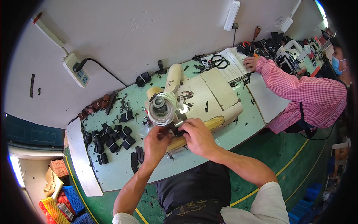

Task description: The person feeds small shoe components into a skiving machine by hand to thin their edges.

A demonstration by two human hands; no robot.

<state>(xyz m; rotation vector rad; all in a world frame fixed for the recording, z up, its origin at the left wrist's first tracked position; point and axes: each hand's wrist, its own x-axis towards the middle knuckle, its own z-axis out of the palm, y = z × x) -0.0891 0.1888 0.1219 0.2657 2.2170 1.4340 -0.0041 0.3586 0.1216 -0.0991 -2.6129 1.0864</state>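
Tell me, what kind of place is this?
Probably a small sewing or strap-making workshop. A cream sewing machine sits on a long green workbench, bundles of black strap pieces lie beside it, and a co-worker in a pink checked shirt works at a second machine.

Both forearms come up from the lower edge, bare from the short white sleeves at the shoulders, elbows spread wide and wrists drawing in toward each other. The left hand sits knuckles up, fingers curled forward and pinched tight at the tips. The right hand lies just beside it, back facing up, wrist bent a little inward, fingers folded down and closed at the front. The two hands are almost touching, fingertips pointing at the same spot between them.
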